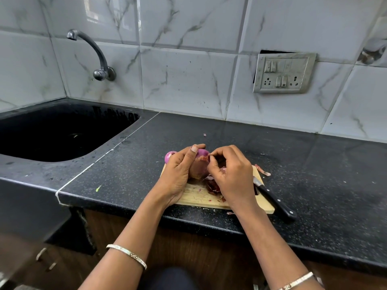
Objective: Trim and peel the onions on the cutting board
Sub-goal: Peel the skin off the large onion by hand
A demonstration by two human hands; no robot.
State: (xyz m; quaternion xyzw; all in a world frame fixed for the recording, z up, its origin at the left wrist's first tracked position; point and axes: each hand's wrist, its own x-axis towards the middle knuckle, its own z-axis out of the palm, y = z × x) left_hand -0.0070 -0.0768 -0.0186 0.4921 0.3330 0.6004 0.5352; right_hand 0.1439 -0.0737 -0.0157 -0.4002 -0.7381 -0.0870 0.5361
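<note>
A wooden cutting board (199, 196) lies on the black counter near its front edge. Over the board, my left hand (178, 170) grips a red onion (200, 164), its top showing purple and its lower part still in brown skin. My right hand (230, 172) pinches a strip of skin at the onion's top right. A second, peeled purple onion (169, 156) peeks out behind my left hand at the board's far left corner. Loose dark red peels (212, 186) lie on the board under my right hand.
A black-handled knife (276, 200) lies along the board's right edge, blade partly hidden by my right hand. More peel (262, 170) sits by the far right corner. A black sink (58, 130) with a wall tap (94, 53) is at left. A switch panel (283, 73) is on the tiled wall.
</note>
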